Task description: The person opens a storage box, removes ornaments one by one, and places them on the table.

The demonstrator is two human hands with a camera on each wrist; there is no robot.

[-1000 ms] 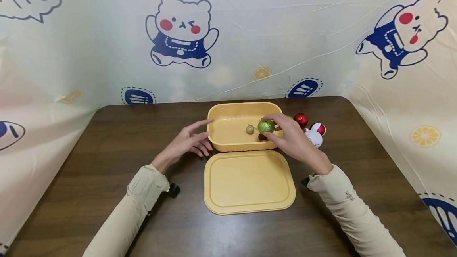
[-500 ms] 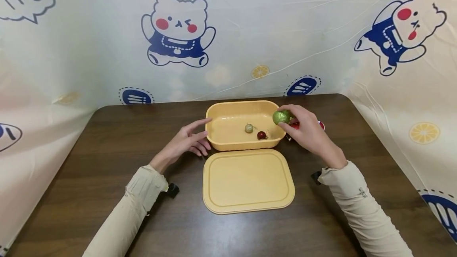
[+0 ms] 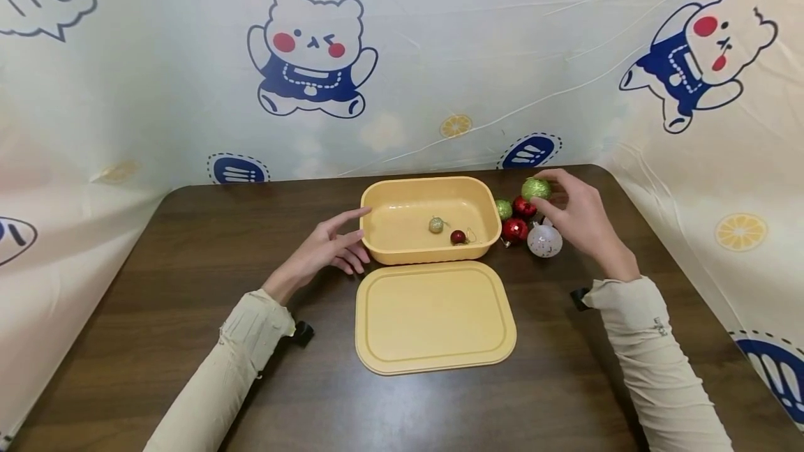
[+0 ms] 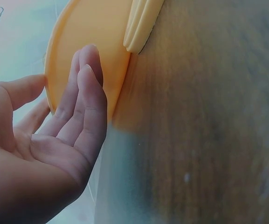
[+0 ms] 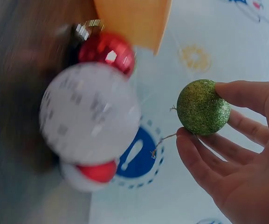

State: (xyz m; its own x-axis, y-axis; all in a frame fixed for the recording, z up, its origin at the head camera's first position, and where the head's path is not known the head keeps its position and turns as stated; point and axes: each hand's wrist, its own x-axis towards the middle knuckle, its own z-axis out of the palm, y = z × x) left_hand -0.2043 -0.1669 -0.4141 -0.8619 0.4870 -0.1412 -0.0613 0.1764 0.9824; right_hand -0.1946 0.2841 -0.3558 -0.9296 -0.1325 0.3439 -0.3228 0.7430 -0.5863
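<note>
My right hand (image 3: 581, 218) pinches a glittery green Christmas ball (image 5: 203, 107) between thumb and fingers, above the cluster of ornaments right of the yellow box. A thin string hangs from the ball in the right wrist view. The left hand (image 3: 323, 250) has its fingers loosely extended, with fingertips at the left rim of the yellow box (image 3: 402, 257). Inside that box lie a small gold ball (image 3: 436, 225) and a small dark red ball (image 3: 458, 236). The cluster has a white ball (image 3: 544, 240), a red ball (image 3: 515, 230), another red ball (image 3: 524, 206) and a second green ball (image 3: 504, 209).
A flat yellow lid (image 3: 435, 318) lies on the brown table (image 3: 283, 396) just in front of the box. A red-and-white ball (image 5: 90, 175) shows behind the white one in the right wrist view. A printed cloth (image 3: 414, 54) hangs behind the table.
My right hand has carried the green ball from over the box rightward to above the other ornaments, which are uncovered again. The left hand has stayed at the box's left rim.
</note>
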